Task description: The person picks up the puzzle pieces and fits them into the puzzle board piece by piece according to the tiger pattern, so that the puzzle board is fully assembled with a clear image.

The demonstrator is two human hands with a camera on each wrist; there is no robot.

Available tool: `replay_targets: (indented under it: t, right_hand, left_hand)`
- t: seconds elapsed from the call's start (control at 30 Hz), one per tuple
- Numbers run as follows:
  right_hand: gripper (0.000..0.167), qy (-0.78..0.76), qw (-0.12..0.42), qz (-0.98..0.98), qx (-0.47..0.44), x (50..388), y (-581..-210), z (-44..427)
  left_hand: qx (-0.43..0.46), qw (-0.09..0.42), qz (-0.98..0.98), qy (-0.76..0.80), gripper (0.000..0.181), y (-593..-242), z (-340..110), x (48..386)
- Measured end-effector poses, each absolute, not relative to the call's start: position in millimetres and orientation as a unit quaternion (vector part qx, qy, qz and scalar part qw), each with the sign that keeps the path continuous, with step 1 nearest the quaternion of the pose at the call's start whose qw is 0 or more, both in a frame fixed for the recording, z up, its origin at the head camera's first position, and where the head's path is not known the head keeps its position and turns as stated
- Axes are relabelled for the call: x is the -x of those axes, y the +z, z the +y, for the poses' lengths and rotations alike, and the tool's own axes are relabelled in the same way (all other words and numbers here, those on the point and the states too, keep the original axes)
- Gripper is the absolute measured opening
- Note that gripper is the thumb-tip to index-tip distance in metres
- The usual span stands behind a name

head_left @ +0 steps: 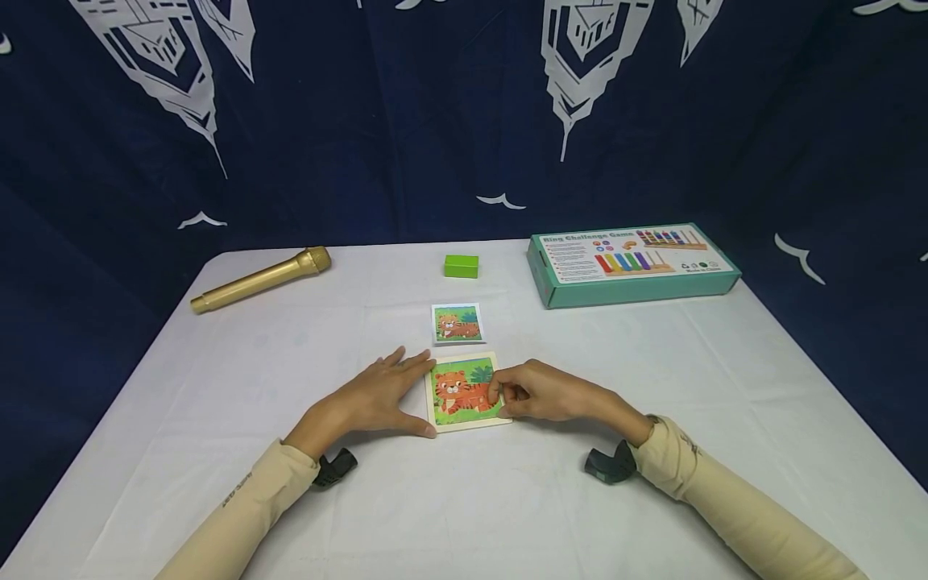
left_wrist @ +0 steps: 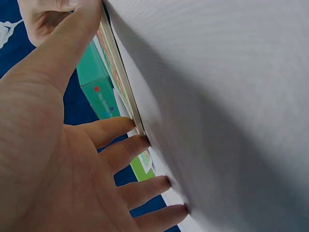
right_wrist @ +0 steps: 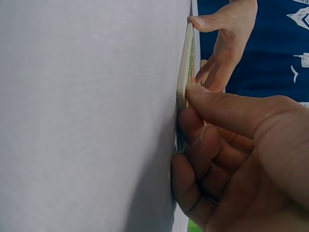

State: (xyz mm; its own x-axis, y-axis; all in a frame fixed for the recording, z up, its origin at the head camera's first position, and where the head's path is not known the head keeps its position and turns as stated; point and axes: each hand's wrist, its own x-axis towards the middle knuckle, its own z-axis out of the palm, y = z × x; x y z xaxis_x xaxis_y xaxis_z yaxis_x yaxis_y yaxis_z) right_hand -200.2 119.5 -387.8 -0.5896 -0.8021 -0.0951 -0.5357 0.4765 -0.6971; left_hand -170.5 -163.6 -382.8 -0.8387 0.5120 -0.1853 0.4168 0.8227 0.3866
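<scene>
A square tiger puzzle (head_left: pixel 460 392) in a pale wooden frame lies flat on the white table (head_left: pixel 464 507). Along its left side rests my left hand (head_left: pixel 377 399), fingers spread and nearly straight, with thumb and fingertips touching the frame's edge. My right hand (head_left: pixel 547 391) has curled fingers and pinches the puzzle at its right side near the lower corner, hiding part of that edge. The right wrist view shows the thumb against the frame's edge (right_wrist: pixel 184 72). Just beyond the puzzle is a smaller card (head_left: pixel 458 324) with the same tiger picture.
Behind the card sits a green block (head_left: pixel 461 267). A gold microphone (head_left: pixel 261 280) lies at the back left, and a teal Ring Challenge Game box (head_left: pixel 634 264) at the back right. A dark blue patterned cloth (head_left: pixel 406 121) hangs behind the table.
</scene>
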Motion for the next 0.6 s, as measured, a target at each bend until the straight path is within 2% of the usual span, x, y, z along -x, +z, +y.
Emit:
replay_targets:
  t: [0.6]
  right_hand:
    - [0.010, -0.322, 0.209, 0.834, 0.397, 200.0, -388.0, 119.3]
  left_hand:
    - [-0.246, 0.141, 0.944, 0.167, 0.105, -383.7, -163.7, 171.5]
